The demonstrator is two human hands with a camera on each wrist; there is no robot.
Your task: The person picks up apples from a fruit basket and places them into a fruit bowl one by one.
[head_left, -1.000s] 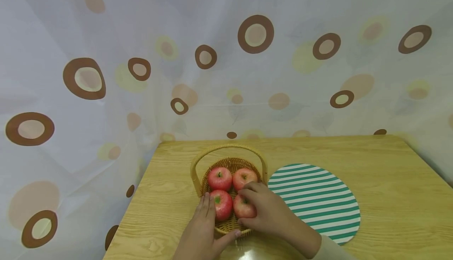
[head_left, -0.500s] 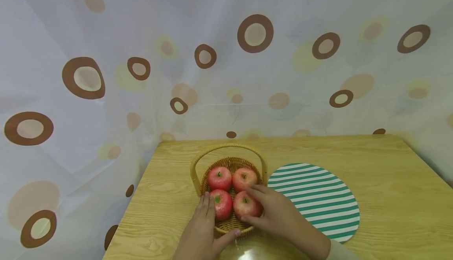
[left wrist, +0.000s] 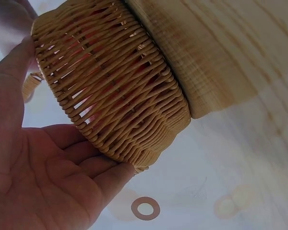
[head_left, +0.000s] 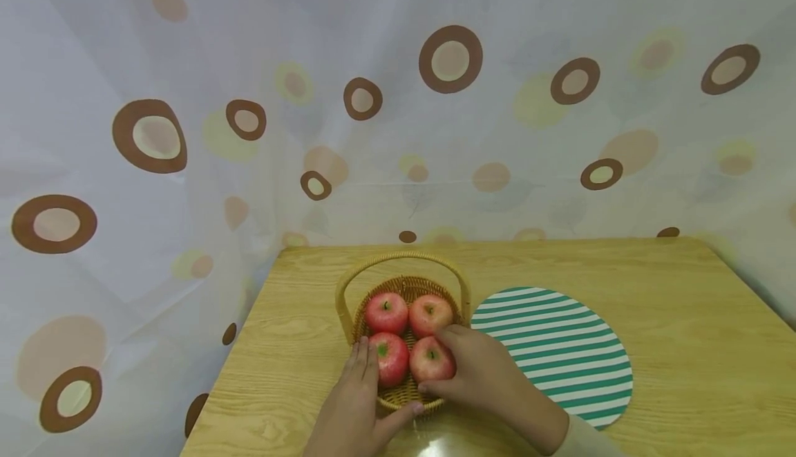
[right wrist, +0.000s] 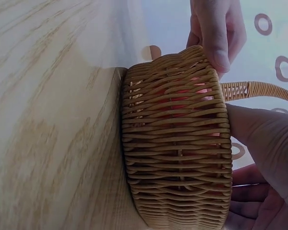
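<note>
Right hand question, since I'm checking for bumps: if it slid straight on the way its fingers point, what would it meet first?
The right hand already grips the near right apple; pushed on, that apple would likely bump the near left apple.

The head camera looks forward and down from above the near edge of the light wooden table [head_left: 671, 319], facing the dotted white curtain [head_left: 186, 49]. Both wrist cameras sit very near the round woven wicker basket [left wrist: 115, 91], low at table level, looking at its side wall from opposite sides. All three views share this basket.
</note>
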